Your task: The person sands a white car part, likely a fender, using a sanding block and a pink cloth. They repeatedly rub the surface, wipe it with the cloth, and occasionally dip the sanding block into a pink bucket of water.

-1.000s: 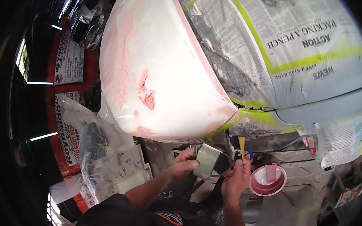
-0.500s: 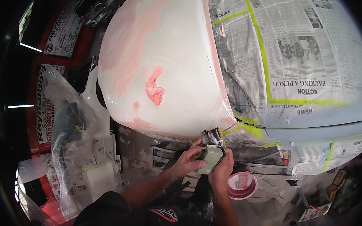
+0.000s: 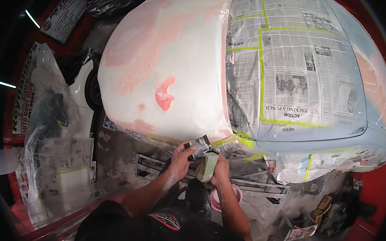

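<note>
My left hand (image 3: 181,158) pinches a dark grey sheet (image 3: 199,144) just below the front edge of a white car panel (image 3: 160,70) smeared with pink filler. A thick pink blob (image 3: 164,96) sits near the panel's middle. My right hand (image 3: 221,168) grips a pale green block (image 3: 208,165) that touches the grey sheet. The two hands are close together. Under my right forearm a pink cup (image 3: 217,202) is partly hidden.
Newspaper (image 3: 293,69) edged with yellow-green tape masks the car body to the right of the panel. Plastic-wrapped parts (image 3: 55,125) stand at the left. Metal bars (image 3: 155,164) lie on the floor below. Clutter (image 3: 328,212) sits at the lower right.
My hands came together and rose to the panel's front edge. The pink cup, earlier beside my right hand, now sits lower under my forearm. The view swung left over the car.
</note>
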A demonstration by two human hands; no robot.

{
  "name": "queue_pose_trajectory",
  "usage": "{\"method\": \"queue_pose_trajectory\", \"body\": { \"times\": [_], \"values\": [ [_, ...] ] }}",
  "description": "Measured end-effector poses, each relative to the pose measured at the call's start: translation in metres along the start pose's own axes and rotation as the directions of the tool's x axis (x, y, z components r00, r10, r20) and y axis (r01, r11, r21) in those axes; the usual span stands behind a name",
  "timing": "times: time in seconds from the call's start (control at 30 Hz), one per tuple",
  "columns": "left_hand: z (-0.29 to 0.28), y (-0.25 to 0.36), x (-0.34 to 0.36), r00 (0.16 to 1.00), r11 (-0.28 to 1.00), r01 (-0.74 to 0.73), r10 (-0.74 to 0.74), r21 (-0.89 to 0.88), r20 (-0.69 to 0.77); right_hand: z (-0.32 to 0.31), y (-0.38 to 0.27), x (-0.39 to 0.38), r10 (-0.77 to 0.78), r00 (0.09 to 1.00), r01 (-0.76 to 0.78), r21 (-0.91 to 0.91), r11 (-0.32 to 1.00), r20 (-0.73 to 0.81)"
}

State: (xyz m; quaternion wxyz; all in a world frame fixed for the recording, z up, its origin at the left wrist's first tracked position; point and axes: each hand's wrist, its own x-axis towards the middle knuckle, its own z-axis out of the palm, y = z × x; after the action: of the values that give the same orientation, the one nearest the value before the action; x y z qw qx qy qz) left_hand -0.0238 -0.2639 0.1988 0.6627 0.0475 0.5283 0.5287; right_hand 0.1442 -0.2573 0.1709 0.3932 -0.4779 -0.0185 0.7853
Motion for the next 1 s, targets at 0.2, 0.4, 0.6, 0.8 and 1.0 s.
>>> {"method": "queue_pose_trajectory", "body": {
  "times": [0.2, 0.4, 0.6, 0.8, 1.0],
  "values": [
    [-0.047, 0.024, 0.039, 0.958, 0.977, -0.202, 0.213, 0.076, -0.191, 0.026, -0.004, 0.020, 0.063, 0.985, -0.089, -0.160, 0.983, -0.159],
    [-0.052, 0.058, 0.040, 0.758, 0.424, -0.531, 0.625, 0.733, 0.188, 0.052, -0.007, 0.048, -0.068, 0.975, 0.002, -0.300, 0.954, -0.212],
    [-0.056, 0.105, 0.013, 0.883, 0.438, -0.438, 0.373, 0.785, 0.285, 0.112, -0.008, 0.083, -0.141, 0.990, 0.129, -0.443, 0.887, 0.008],
    [-0.035, 0.142, -0.003, 0.909, 0.662, -0.384, 0.392, 0.644, 0.138, 0.170, -0.009, 0.089, -0.204, 0.970, 0.241, -0.573, 0.783, 0.130],
    [-0.046, 0.142, 0.000, 0.958, 0.901, -0.191, 0.258, 0.391, -0.128, 0.191, 0.004, 0.072, -0.259, 0.948, 0.319, -0.501, 0.804, 0.187]
  ]
}}
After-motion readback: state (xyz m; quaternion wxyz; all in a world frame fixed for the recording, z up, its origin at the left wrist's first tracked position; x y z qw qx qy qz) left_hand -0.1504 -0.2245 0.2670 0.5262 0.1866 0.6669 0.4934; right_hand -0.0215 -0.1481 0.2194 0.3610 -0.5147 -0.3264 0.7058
